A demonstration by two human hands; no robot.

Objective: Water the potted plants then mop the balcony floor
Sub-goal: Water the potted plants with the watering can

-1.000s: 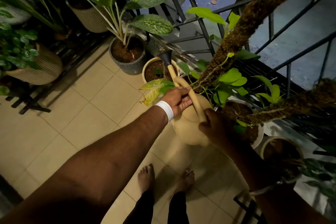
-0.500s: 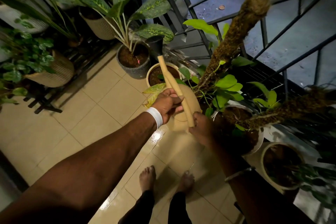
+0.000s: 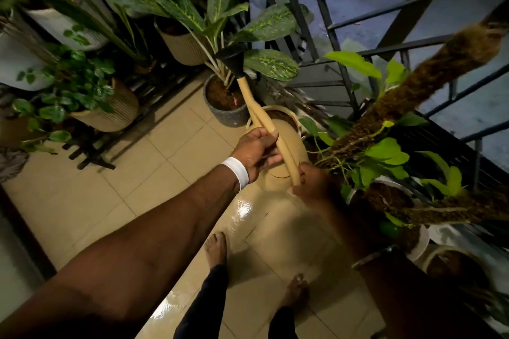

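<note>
Your left hand [image 3: 256,151] curls round the handle of the beige watering can [image 3: 294,143], your right hand [image 3: 311,184] grips its near end (black rose [image 3: 230,59] above the far grey pot [image 3: 228,117]).

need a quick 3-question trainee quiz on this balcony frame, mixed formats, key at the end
1. Multiple choice: how is the watering can held? A) by no hand B) by one hand only C) by the left hand and the right hand together.
2. True or false: the floor tiles below the can shine wet.
3. Fill in: the sprinkler head at the end of the can's spout is ____ in colour.
Key: 1 C; 2 true; 3 black.
</note>
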